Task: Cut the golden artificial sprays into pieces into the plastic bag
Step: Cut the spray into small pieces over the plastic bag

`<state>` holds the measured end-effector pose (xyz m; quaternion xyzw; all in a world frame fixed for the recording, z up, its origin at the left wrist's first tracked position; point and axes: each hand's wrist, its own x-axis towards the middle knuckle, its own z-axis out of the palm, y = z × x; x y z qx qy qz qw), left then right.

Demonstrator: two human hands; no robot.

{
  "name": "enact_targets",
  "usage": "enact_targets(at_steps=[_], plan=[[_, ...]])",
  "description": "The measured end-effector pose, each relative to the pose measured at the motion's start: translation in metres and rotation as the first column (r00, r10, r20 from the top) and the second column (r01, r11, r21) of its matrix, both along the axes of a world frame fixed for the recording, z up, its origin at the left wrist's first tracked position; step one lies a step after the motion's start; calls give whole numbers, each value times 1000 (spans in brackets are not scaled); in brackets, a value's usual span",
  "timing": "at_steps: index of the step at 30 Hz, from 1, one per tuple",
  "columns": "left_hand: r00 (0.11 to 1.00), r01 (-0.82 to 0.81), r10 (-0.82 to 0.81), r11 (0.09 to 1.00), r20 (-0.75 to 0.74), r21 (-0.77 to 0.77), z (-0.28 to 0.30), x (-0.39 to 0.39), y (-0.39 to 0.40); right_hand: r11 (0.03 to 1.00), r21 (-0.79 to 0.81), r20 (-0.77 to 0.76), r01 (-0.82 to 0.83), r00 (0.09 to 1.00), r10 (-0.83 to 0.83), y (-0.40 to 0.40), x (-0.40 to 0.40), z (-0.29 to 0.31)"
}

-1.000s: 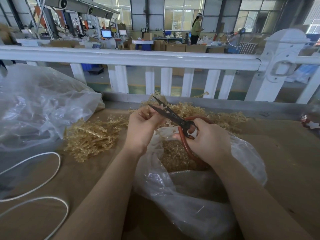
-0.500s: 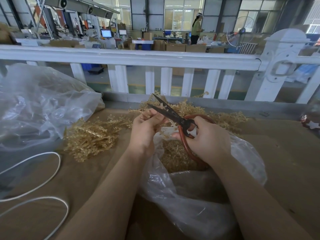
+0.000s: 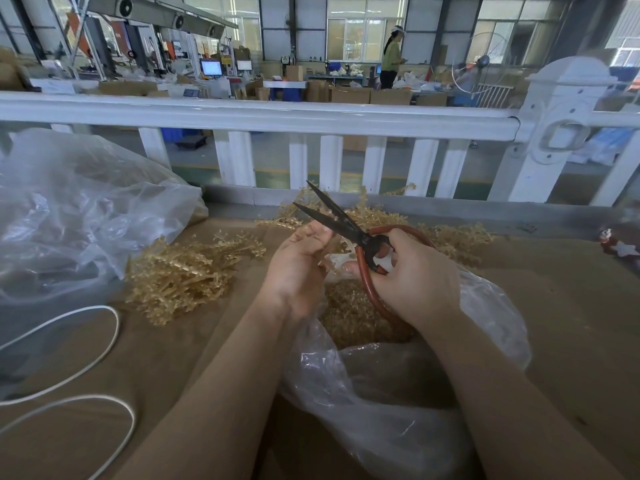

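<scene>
My right hand [image 3: 412, 275] grips red-handled scissors [image 3: 349, 230], whose dark blades stand apart and point up to the left. My left hand [image 3: 298, 265] pinches a small bit of golden spray [image 3: 327, 261] just under the blades, above the mouth of a clear plastic bag [image 3: 381, 393]. Cut golden pieces [image 3: 349, 313] lie inside that bag. A heap of uncut golden sprays [image 3: 183, 275] sits on the brown table to the left, and more golden sprays [image 3: 450, 237] lie behind my hands.
A large crumpled clear bag [image 3: 76, 216] fills the left side. White cord [image 3: 86, 358] loops over the brown tabletop [image 3: 571, 323] at lower left. A white railing [image 3: 277, 114] runs along the table's far edge. A small red ornament [image 3: 620, 245] lies at far right.
The scissor blades have opened wider. Both hands have shifted slightly over the bag, and my left hand's fingers have moved closer to the blades.
</scene>
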<state>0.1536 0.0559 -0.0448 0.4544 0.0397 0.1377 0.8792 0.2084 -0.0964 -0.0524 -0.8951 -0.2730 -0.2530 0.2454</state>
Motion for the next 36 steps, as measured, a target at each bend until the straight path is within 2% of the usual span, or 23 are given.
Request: enact_targets(at_steps=[5, 10, 14, 22, 36], plan=[[1000, -2, 2, 1000, 6, -24, 1, -2, -1, 999, -38, -4, 14, 1000, -14, -1, 3, -3], [999, 22, -21, 1000, 24, -13, 2, -2, -1, 1000, 7, -30, -25, 999, 25, -1, 0, -1], [999, 12, -14, 999, 39, 48, 4, -3, -2, 1000, 8, -41, -20, 999, 21, -2, 1, -1], [977, -164, 133, 968, 167, 190, 7, -7, -5, 1000, 13, -14, -28, 1000, 28, -2, 1, 1], [981, -160, 125, 953, 149, 257, 8, -8, -3, 998, 47, 0, -46, 999, 46, 0, 2, -2]])
